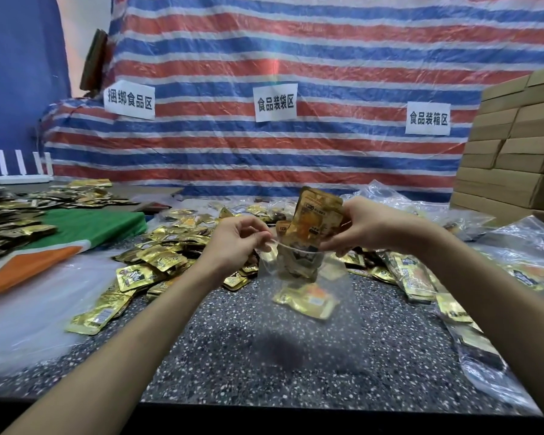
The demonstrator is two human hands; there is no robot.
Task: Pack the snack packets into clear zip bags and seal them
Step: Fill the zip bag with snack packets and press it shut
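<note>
Clear and limp, so pinches the zip bag [336, 277] above the speckled table [233, 356] at its likely stiffer rim, left hand [233, 243] one side, right hand [368, 227] the other plus light, slick gold snack packets [318, 215] halfway in

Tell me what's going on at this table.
A person is filling a clear zip bag held over the speckled table. The left hand pinches one side of the bag's open mouth, while the right hand grips a few gold snack packets standing partway in the mouth. One packet already lies at the bottom. The bag is not yet sealed. Loose packets lie heaped around.
</note>
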